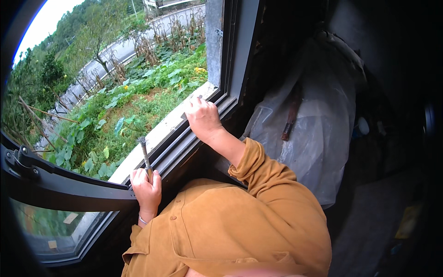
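A clear plastic bag (318,134) leans indoors, while leafy green plants (120,111) and a road (115,53) lie outside.

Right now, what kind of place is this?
Likely a room in a rural house, at an open window. The dark window frame looks onto a vegetable garden and a road. The left hand holds a small brush; the right hand rests on the frame.

Daylight floods in through the open window (115,92) at upper left, sky blown white. The right half of the frame sinks into deep shadow. Fisheye bends the frame edges; dark vignette rings the corners.
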Demonstrator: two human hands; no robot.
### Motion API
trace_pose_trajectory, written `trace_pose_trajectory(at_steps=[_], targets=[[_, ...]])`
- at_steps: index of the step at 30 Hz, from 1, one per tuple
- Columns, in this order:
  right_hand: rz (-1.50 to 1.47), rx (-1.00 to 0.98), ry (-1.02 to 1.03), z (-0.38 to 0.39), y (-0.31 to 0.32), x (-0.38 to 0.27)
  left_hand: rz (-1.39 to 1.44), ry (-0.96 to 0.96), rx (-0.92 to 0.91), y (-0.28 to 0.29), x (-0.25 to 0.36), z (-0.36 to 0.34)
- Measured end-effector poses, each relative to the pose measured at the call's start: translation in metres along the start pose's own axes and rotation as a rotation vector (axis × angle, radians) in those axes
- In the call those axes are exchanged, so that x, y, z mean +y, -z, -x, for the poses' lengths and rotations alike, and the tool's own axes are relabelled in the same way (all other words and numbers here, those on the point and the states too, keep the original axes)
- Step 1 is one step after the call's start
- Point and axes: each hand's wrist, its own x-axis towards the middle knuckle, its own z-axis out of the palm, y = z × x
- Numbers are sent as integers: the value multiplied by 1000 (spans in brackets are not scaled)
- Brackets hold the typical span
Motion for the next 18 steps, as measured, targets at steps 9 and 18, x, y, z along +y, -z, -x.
trace_pose_trajectory(at_steps=[9, 18], targets=[[114, -82, -147, 37, 4, 34, 0, -2, 3, -1, 1, 0], [50, -48, -196, 32, -18, 52, 30, 8, 2, 0, 3, -3]])
